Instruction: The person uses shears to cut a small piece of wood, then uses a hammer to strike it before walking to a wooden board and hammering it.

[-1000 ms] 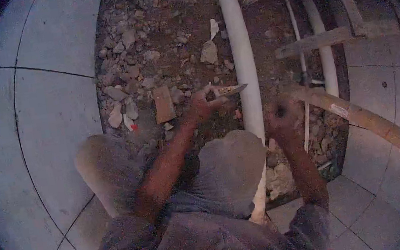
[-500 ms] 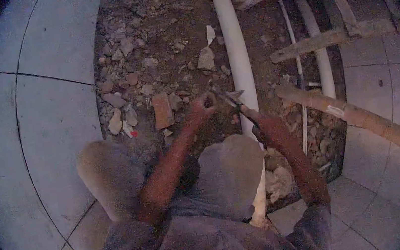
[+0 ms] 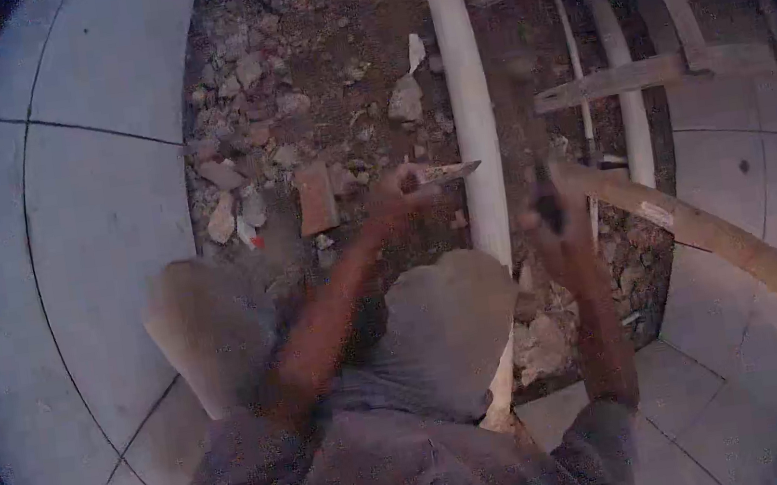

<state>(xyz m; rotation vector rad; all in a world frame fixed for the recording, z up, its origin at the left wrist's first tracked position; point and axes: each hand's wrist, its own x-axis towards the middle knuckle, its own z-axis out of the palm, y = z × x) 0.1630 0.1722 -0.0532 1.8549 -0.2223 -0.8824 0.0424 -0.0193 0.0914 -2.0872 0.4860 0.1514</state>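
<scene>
The slim pointed metal chisel (image 3: 448,173) is lying nearly level, its tip touching or just short of the side of the thick white plastic pipe (image 3: 472,106); the blur is hiding which. The left hand (image 3: 399,195) is wrapping closed around its rear end. The right hand (image 3: 553,227) is hanging just beyond the pipe, fist closed on a short dark tool handle (image 3: 546,196) whose head is too smeared to make out. The pipe is running through an open trench of brown earth and broken rubble (image 3: 266,112), a flat reddish brick piece (image 3: 315,198) lying near the left hand. Judging by this, the digging-out looks largely done and the work at the pipe unfinished. Pale grey floor tiles (image 3: 92,201) are bordering the trench, unbroken.
</scene>
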